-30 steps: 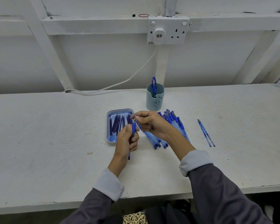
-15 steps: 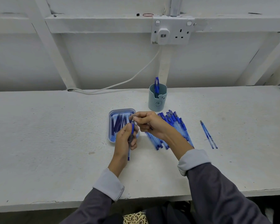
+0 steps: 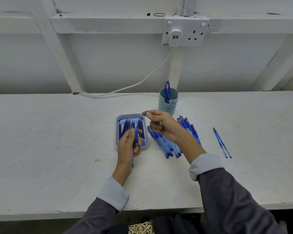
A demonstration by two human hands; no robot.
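Two hands share this job. Our left hand (image 3: 128, 146) grips a blue pen (image 3: 136, 136), fingers and thumb curled round the barrel. It holds the pen nearly upright, blue grip section uppermost, over the near part of the light-blue tray (image 3: 118, 121). Our right hand (image 3: 161, 126) sits by the tray's far right corner, with thumb and forefinger pinched on a small part (image 3: 146, 114). The part is too small and blurred for us to name, and the other fingers curl loosely beneath it. The part and the pen's top are apart, not touching.

We judge the step to be fitting that part to the pen's upper end. To do it well, we keep the left grip firm and the barrel steady, and let the right hand do the travelling. We line the part up along the barrel before lowering it, rather than coming in at an angle. We stay over the tray, which holds thin dark refills (image 3: 125, 129), so that a dropped part lands there and not on the white surface (image 3: 57, 132). We keep the right wrist lifted off the pile of pens (image 3: 161, 145) just beside the tray, since a nudge would scatter them.
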